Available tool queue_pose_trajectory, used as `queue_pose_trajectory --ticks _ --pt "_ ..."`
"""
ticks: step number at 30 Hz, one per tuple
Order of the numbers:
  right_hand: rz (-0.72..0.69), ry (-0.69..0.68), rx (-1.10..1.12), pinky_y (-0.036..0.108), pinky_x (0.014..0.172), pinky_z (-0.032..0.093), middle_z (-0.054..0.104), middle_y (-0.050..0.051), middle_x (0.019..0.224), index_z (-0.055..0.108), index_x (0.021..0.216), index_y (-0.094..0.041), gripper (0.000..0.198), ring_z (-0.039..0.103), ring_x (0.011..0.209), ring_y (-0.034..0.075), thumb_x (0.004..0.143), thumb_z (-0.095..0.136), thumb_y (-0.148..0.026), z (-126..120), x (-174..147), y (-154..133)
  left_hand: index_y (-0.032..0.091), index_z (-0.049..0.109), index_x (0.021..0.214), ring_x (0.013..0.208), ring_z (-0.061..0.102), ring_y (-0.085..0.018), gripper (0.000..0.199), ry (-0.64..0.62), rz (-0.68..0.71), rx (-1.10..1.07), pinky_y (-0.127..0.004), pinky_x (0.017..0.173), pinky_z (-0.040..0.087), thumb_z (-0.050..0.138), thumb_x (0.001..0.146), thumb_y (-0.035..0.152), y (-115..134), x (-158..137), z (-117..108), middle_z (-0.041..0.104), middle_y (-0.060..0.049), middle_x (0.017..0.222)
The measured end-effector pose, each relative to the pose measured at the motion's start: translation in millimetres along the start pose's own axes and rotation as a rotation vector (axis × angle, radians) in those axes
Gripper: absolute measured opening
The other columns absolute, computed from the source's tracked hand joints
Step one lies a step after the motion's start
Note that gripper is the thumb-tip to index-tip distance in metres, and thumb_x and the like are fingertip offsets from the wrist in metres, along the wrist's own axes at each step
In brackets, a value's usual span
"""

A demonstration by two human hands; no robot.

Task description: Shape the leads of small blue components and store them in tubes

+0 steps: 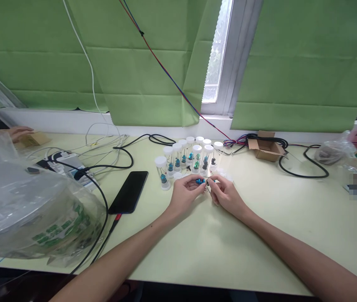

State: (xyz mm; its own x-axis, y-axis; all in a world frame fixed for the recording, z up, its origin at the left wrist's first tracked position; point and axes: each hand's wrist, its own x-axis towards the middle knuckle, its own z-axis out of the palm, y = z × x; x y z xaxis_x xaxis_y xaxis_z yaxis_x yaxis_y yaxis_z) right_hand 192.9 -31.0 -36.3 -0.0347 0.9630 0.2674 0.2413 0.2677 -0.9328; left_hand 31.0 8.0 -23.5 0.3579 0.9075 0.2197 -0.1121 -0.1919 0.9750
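Note:
Between the fingertips of my left hand [187, 192] is a small shiny blue part [200, 181], too small to name surely. My right hand [227, 193] is close beside it, thumb and forefinger pinched on a tiny dark piece [208, 183] with thin wire-like ends below. Whether the two pieces are joined I cannot tell. Just beyond my hands stand several clear tubes with white caps, holding small blue, green or dark parts on thin stems. The nearest capped tube [162, 174] is left of my left hand. A loose white cap [178, 175] lies partly behind my left hand.
A black phone [128, 192] with a cable lies left of my hands. Farther left are a large plastic bag [37, 209], a power strip [68, 161] and another person's hand [19, 132]. An open cardboard box [267, 149] and black cables stand at the back right.

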Motion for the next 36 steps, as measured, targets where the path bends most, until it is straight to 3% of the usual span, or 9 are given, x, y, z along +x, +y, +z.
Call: queue_pose_trajectory --ticks 4,9,19,36 --pt "-0.006 -0.043 0.046 0.022 0.043 0.039 0.048 -0.009 0.049 0.051 0.102 -0.021 0.028 0.042 0.040 0.010 0.094 0.051 -0.048 0.5 -0.5 -0.5 0.016 0.071 0.090 0.071 0.068 -0.017 0.024 0.022 -0.005 -0.003 -0.028 0.071 0.056 0.076 0.074 0.033 -0.1 0.9 -0.9 0.072 -0.005 0.081" --pt "-0.018 -0.041 0.036 0.022 0.043 0.037 0.048 -0.009 0.048 0.050 0.098 -0.021 0.027 0.041 0.039 0.010 0.095 0.049 -0.048 -0.3 -0.5 0.9 0.016 0.071 0.091 0.071 0.068 -0.018 0.025 0.002 -0.001 -0.002 -0.030 0.073 0.056 0.075 0.075 0.035 -0.7 0.4 -0.6 0.071 -0.005 0.080" --pt "-0.020 -0.036 -0.018 0.023 0.043 0.035 0.044 -0.007 0.044 0.055 0.079 -0.021 0.037 0.040 0.037 0.010 0.097 0.044 -0.051 -1.7 -0.6 -1.1 0.017 0.071 0.089 0.075 0.070 -0.019 0.024 -0.046 0.004 0.012 -0.030 0.073 0.057 0.076 0.075 0.036 -1.3 -0.6 -0.1 0.072 -0.005 0.082" --pt "-0.002 0.018 -0.043 0.028 0.055 0.044 0.047 -0.002 0.036 0.047 0.051 -0.022 0.060 0.043 0.039 0.013 0.098 0.037 -0.058 0.5 1.4 3.7 0.017 0.072 0.093 0.085 0.070 -0.019 0.018 -0.075 0.071 0.048 -0.028 0.078 0.056 0.073 0.078 0.027 -1.1 -4.2 2.5 0.072 -0.006 0.091"
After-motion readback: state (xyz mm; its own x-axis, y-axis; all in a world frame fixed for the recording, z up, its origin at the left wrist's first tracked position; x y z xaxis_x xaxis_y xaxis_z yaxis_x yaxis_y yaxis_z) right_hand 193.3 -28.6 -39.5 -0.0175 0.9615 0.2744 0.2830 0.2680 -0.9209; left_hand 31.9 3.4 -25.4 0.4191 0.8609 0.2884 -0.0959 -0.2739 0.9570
